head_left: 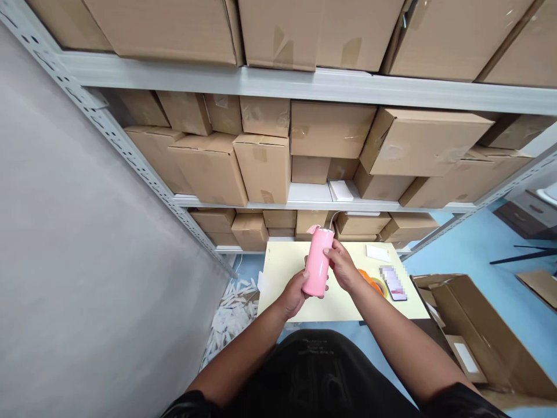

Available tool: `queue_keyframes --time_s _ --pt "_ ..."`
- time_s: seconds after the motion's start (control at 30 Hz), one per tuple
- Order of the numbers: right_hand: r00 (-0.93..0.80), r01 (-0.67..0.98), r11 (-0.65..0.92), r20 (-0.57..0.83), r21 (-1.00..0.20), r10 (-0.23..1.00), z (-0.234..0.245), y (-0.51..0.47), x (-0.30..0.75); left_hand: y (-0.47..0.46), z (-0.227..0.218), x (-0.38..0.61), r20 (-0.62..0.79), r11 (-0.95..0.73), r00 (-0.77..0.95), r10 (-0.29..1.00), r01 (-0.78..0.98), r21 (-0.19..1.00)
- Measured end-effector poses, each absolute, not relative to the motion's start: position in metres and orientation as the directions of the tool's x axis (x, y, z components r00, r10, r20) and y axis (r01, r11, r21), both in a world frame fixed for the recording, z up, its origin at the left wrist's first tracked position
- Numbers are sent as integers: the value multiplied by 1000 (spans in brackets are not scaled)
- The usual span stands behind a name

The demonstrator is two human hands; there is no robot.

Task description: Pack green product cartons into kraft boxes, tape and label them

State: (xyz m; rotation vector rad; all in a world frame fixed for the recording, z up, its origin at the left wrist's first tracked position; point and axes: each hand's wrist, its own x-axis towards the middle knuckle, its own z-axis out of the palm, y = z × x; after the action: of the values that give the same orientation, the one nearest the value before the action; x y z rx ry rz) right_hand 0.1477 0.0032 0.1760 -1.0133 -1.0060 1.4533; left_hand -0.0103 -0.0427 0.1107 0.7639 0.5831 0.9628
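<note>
Torso: black shirt (319, 371) at bottom edge, both forearms reaching fwd over the table.
Left hand (292, 295): fingers wrapped round the lower end of the pink bottle (317, 264), closed on it from below.
Right hand (342, 265): fingers pinched on the bottle's upper side, near the top; thumb hidden.
Bottle pos: held in the air above the table, about upright, leaning slightly, top end away from camera. A small pink flap sticks up at the top, looks like a flip lid or tab; can't tell if open.
Step (my read): inspecting or turning the bottle w/ both hands, prob. checking it.
Next move needs: steady base grip w/ left, right free to work the top or turn the body; keep it over the table.
Table (282, 273): pale yellow, small; orange tape roll (369, 281) and phone (394, 284) just right of the hands, white card (377, 252) at far edge.
Floor (478, 249): blue; white packing bits (232, 313) piled left of table.
Open carton (483, 331): on floor at right, flaps up.
Shelving (304, 84): grey metal rack behind, packed w/ brown boxes.
Wall (65, 261): grey, left side.
</note>
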Motion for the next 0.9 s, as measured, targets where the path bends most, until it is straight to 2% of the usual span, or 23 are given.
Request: queue_keyframes --time_s 0.1,0.17,0.23,0.33,0.4,0.53,0.6,0.7,0.77,0.83,0.9 --pt "107 -226 13 -11 -974 994 170 4 145 -43 108 -5 -29 185 298 954 -509 841" --pt "171 -191 56 23 -980 985 169 2 144 -42 109 -3 10 106 225 974 -497 861" --pt "106 -205 50 28 -978 994 170 -2 147 -42 110 -3 -18 162 280 960 -500 851" --pt "-70 -273 -48 -30 -961 997 175 -6 153 -41 111 -6 -111 337 434 894 -490 804" --pt "-61 -283 -82 -68 -955 996 176 -4 155 -42 111 -4 -145 381 458 877 -480 790" --pt "163 -196 12 -20 -980 986 169 3 156 -42 111 6 -22 173 311 950 -467 867" --pt "126 -203 6 -20 -979 992 166 4 158 -41 112 7 20 116 281 959 -460 880" --pt "-72 -291 -103 -86 -951 994 164 4 163 -39 113 4 -71 275 390 918 -497 823" --pt "-110 -310 -142 -113 -940 988 163 5 164 -38 113 3 -130 372 449 884 -508 777" --pt "-46 -297 -100 -91 -949 995 160 8 161 -37 111 5 -119 339 422 899 -497 799" --pt "53 -260 -24 -39 -965 998 157 9 158 -35 108 9 -69 230 335 940 -472 851"
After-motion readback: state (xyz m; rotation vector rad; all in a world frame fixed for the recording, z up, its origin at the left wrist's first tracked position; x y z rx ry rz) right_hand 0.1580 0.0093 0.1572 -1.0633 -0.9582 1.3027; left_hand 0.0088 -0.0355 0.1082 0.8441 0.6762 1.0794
